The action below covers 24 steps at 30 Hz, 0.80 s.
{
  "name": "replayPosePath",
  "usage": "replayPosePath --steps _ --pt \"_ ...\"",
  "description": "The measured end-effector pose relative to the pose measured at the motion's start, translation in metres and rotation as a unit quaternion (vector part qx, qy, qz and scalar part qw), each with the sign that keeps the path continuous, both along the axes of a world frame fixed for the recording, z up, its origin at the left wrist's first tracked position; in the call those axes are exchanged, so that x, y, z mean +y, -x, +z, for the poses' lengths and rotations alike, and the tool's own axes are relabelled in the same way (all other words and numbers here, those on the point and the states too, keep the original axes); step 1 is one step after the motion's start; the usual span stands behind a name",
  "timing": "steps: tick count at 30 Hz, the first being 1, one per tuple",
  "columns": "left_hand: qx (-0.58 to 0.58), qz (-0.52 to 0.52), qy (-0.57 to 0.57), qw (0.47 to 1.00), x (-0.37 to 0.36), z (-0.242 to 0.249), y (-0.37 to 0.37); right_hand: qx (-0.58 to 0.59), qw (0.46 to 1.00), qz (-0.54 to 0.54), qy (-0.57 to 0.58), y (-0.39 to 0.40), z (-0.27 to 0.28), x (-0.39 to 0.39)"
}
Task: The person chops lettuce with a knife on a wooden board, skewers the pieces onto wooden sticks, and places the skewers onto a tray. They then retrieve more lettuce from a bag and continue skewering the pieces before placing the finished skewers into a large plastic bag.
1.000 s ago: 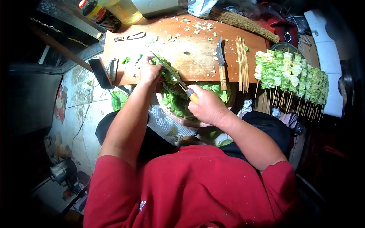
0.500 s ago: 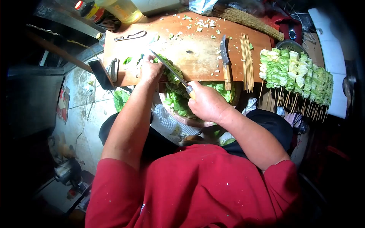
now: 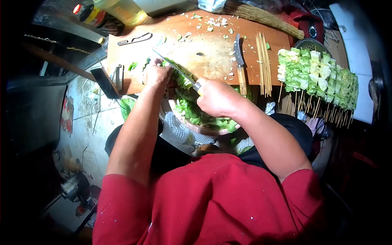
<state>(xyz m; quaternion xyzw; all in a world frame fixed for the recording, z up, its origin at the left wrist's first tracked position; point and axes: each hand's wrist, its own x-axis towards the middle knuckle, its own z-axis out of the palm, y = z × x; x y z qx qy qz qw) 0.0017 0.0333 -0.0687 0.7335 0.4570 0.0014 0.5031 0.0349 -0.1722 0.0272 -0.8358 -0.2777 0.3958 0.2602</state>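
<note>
My left hand [image 3: 158, 76] is closed on a bunch of green leaves [image 3: 182, 79], pressed down at the front edge of the wooden board [image 3: 196, 61]. In my right hand [image 3: 218, 98] is the handle of a knife [image 3: 176, 66]. Its long blade slants up to the left across the leaves, its tip just beyond my left fingers, which are partly hidden. Below the board's edge, a basin [image 3: 206, 131] holds loose green leaves [image 3: 192, 112], directly under both hands.
A second knife [image 3: 239, 55] and a row of bare skewers [image 3: 264, 67] lie right on the board. Past them are skewers of folded leaves [image 3: 314, 75]. A peeler [image 3: 134, 39], phone [image 3: 105, 83] and oil bottle [image 3: 122, 10] are left; a straw broom [image 3: 265, 18] lies behind.
My right hand and the knife have shifted slightly left and up, the blade still across the leaves. My left hand keeps its hold; the whole view has drifted a little.
</note>
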Motion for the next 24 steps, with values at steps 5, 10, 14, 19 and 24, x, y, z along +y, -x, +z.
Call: replayPosePath --steps 5,10,14,19,24 --pt "-0.006 0.021 0.073 0.997 -0.008 0.015 0.003 0.009 0.999 -0.028 0.030 0.000 -0.027 0.018" --pt "-0.004 0.015 0.039 0.999 -0.017 0.028 0.007 -0.051 0.998 -0.040 0.010 0.013 -0.050 0.015" --pt "-0.026 0.022 0.067 0.997 -0.004 0.007 0.012 0.019 0.993 -0.115 0.009 0.005 -0.047 0.008" --pt "-0.048 0.002 0.014 0.999 -0.021 0.030 0.000 0.022 0.984 -0.176 0.017 -0.008 -0.038 -0.010" --pt "-0.033 -0.008 -0.039 0.999 -0.008 0.008 -0.010 -0.027 0.985 -0.168 -0.012 -0.007 -0.026 -0.027"
